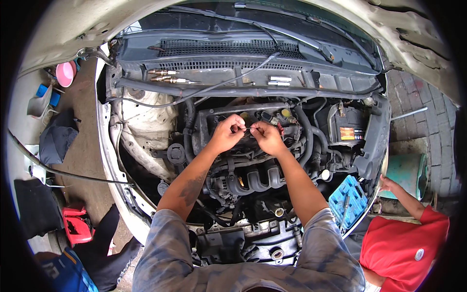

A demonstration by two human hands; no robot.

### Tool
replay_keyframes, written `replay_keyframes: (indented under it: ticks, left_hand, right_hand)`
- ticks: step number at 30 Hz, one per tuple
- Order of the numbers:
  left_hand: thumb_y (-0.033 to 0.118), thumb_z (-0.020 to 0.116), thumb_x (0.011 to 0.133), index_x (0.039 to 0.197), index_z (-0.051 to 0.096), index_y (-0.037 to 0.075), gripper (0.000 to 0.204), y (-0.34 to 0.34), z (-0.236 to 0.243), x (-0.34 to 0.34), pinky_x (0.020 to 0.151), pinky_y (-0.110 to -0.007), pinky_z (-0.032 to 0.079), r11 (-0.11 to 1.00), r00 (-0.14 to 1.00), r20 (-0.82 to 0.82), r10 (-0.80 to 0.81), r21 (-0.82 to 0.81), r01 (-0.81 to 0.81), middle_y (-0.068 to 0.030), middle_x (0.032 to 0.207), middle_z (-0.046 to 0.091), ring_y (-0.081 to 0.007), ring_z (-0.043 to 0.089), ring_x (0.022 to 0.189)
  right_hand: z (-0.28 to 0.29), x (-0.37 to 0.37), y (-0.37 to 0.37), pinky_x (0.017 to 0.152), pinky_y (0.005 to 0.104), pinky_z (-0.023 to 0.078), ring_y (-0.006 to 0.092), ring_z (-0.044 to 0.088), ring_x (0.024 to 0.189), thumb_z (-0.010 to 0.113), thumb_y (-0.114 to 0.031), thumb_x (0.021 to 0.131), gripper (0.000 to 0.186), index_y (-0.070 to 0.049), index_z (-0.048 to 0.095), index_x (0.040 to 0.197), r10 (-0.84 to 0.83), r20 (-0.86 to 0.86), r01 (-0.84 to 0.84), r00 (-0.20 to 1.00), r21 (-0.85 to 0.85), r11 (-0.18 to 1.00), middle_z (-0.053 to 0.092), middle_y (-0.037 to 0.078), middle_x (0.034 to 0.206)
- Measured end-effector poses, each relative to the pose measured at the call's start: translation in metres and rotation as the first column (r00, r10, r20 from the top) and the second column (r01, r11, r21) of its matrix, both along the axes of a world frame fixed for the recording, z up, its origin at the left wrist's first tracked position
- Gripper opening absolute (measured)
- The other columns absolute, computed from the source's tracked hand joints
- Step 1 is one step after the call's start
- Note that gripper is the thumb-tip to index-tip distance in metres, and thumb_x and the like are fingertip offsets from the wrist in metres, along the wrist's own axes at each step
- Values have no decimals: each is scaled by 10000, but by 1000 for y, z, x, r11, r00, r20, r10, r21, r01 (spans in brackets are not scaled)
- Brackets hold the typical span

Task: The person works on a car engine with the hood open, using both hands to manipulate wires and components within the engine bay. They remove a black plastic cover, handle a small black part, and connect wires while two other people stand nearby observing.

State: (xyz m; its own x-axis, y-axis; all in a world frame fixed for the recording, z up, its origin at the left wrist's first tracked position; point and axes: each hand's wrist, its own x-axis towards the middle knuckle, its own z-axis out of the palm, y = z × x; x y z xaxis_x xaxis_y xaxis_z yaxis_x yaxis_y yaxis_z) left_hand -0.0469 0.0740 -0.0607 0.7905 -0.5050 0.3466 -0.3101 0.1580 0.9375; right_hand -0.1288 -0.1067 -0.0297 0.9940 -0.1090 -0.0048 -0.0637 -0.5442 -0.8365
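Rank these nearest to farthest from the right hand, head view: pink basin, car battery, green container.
1. Car battery: inside the engine bay, to the right of the right hand.
2. Green container: outside the car, farther right.
3. Pink basin: outside the car, far upper left.

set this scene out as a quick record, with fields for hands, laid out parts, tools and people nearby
left hand: above the engine, thumb and fingers pinched
right hand: beside it, also pinched; anything between them too small to tell
rear ledge: spark plugs at left, two silver cylinders right of centre
tools: open blue case, long metal tool on it
nearby: person in red shirt, right
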Motion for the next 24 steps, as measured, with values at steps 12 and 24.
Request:
replay_keyframes:
  ticks: [12, 24]
  left_hand:
    - [93, 806, 730, 869, 640, 98, 216, 3, 24, -12, 644, -347, 458, 931, 933, 354, 65, 316, -184, -13, 707, 597, -199, 565, 613]
    - [159, 810, 784, 926, 707, 93, 187, 1, 10, -17, 745, -349, 469, 938, 848, 507, 152, 198, -286, -22, 894, 704, -198, 620, 710]
  right_hand:
    - [3, 19, -23, 1001, 312, 411, 208, 589, 1081, 611, -216, 900, 322, 49, 674, 1070, 123, -409, 91, 904, 467, 880, 681, 117, 1089]
    - [9, 16, -23, 987, 304, 405, 185, 573, 1057, 580, -231, 944, 317, 25, 669, 1108, 120, -389, 71, 913, 443, 894, 678, 84, 1084]
